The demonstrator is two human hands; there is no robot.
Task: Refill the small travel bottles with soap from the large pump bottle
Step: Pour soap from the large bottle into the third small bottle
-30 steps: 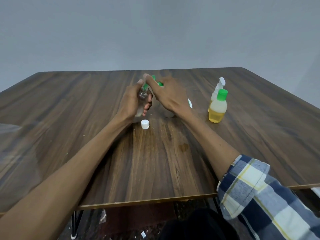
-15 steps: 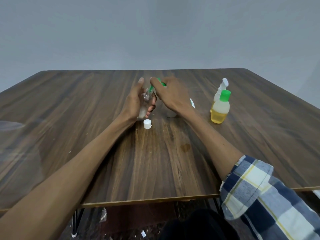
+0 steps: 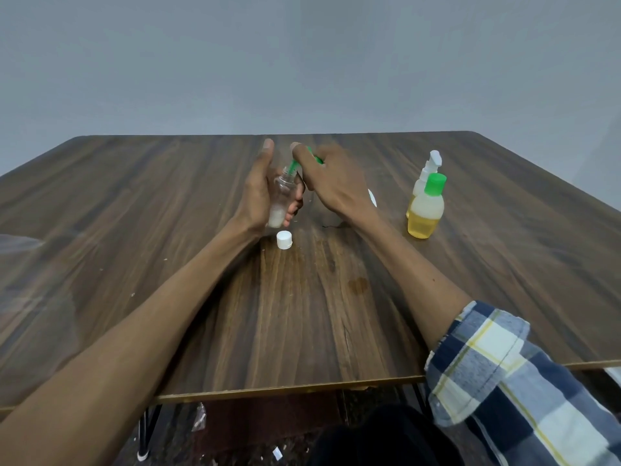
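While our left hand [image 3: 257, 193] wraps the small clear plastic travel bottle [image 3: 280, 196], our right hand [image 3: 331, 183] grips the green pump nozzle [image 3: 295, 163] at its neck; no labels readable, white round cap [image 3: 284, 239] just below on the brown wooden tabletop [image 3: 302, 314].

Green-capped yellow bottle [image 3: 425, 210], plaid sleeve [image 3: 514, 371]

Clear travel bottle [image 3: 280, 196]: uncapped, tilted, a little white soap at its base, green pump nozzle [image 3: 295, 164] at its mouth.
White cap [image 3: 284, 239]: at 6 o'clock of it.
Yellow-filled bottles [image 3: 425, 210]: upright, 3 o'clock.
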